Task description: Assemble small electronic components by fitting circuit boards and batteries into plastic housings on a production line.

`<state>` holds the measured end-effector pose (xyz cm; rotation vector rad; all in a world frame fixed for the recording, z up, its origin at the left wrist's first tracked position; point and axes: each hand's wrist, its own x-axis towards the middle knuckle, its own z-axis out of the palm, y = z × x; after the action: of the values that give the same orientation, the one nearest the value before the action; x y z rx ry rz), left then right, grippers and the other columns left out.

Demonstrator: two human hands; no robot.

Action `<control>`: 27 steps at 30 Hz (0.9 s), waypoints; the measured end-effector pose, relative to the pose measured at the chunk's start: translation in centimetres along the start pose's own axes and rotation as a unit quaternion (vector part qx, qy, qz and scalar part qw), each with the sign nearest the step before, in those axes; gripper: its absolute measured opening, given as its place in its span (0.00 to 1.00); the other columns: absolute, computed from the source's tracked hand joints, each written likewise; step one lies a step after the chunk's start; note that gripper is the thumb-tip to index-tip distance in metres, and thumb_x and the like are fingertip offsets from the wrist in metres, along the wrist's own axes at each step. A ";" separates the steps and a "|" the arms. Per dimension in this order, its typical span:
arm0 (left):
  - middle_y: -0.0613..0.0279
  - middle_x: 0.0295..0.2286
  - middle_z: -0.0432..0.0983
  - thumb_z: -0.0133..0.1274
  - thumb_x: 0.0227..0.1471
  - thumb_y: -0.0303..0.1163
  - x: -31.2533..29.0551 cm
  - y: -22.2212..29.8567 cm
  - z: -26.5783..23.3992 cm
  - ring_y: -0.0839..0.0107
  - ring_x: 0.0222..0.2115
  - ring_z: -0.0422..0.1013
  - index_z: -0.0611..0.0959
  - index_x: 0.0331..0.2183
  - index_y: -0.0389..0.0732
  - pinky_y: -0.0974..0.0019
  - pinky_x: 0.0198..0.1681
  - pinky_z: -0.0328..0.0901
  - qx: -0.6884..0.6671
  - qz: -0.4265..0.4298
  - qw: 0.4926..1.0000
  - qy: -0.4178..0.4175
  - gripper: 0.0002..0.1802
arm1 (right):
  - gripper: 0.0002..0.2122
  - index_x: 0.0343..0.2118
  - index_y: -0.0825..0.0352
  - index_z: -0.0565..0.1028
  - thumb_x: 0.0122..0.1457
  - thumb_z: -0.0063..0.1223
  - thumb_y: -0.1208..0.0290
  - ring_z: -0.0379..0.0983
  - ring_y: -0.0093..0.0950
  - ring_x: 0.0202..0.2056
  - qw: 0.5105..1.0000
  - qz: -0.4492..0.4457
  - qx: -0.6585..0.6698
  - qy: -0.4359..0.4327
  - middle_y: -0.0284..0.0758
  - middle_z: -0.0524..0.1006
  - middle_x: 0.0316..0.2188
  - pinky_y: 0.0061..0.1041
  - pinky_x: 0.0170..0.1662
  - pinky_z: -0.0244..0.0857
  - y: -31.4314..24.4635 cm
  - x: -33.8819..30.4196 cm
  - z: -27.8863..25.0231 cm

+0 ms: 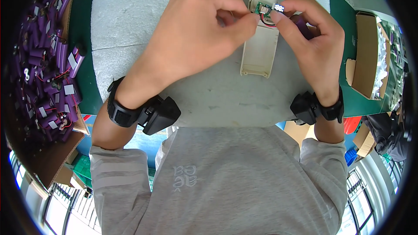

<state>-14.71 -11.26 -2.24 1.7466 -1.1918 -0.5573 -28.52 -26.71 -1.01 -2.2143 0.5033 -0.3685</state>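
Note:
A cream handheld fan (pixel 259 55) lies with its handle open toward me and its round head at the far side. In its neck sits a small green circuit board (pixel 263 8), with red and black wires (pixel 267 24) beside it. My left hand (pixel 204 26) is closed, thumb and forefinger pinched at the board's left edge. My right hand (pixel 315 35) is closed too, its thumb and forefinger at a small piece with bright white dots (pixel 278 8) on the board's right. A purple battery cell (pixel 302 26) shows within the right hand's fingers, partly hidden.
Under the fan lies a grey-white foam sheet (pixel 117 26) on a green table (pixel 85 21). At left, a cardboard box (pixel 65 152) holds many purple wired battery cells (pixel 48 78). To the right stands an open cardboard box (pixel 365 56) of white parts.

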 end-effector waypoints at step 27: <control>0.66 0.37 0.73 0.50 0.53 0.16 1.4 0.6 -0.3 0.84 0.33 0.68 0.72 0.47 0.37 0.79 0.32 0.64 -0.261 -0.103 0.957 -0.076 0.19 | 0.09 0.36 0.70 0.79 0.50 0.61 0.81 0.74 0.19 0.25 0.987 -0.131 -0.087 0.019 0.32 0.77 0.28 0.16 0.28 0.66 -0.5 0.0 0.1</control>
<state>-14.16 -12.42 -1.43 1.3907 -0.8615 -1.0453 -28.41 -26.34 -0.63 -2.4545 0.2724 -0.5216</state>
